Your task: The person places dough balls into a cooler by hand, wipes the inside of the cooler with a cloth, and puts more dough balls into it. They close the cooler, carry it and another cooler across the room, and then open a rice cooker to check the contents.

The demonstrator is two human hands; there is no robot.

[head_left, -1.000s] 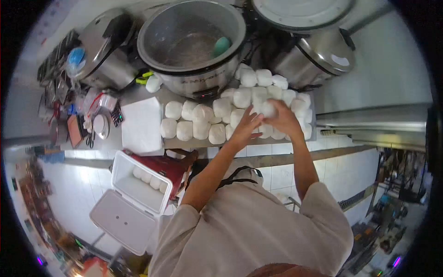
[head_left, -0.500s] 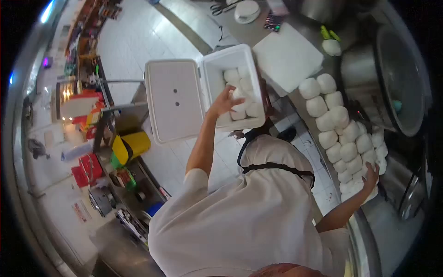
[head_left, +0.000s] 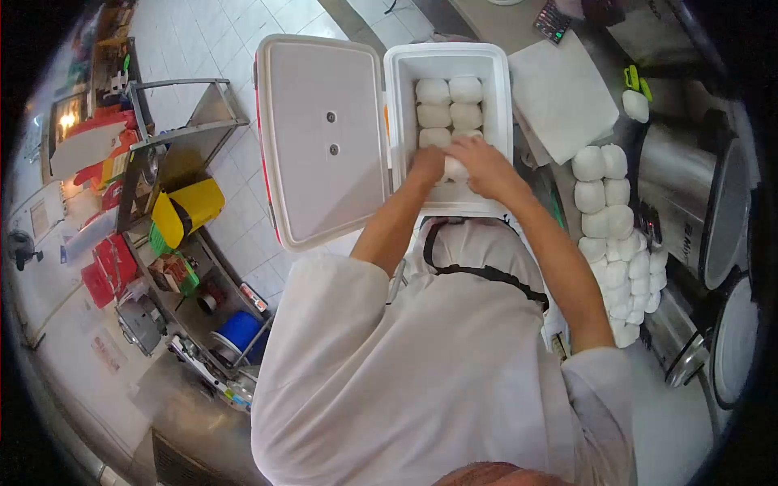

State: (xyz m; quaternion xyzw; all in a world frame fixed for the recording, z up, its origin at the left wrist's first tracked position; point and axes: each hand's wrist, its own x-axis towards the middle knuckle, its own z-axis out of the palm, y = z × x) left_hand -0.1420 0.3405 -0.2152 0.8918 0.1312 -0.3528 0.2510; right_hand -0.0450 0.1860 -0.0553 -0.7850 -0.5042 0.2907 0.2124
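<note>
We hold our left hand [head_left: 429, 165] and right hand [head_left: 485, 168] together over white bundles [head_left: 466, 115] in the cooler [head_left: 501, 101], their grip unclear to us.

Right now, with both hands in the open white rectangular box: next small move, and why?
I'd probably have the left hand and right hand nudge the partly hidden white rounded piece into line, gently. Both hands meet around it at the box's near end, while the uncovered pieces beyond sit in two tidy columns.
</note>
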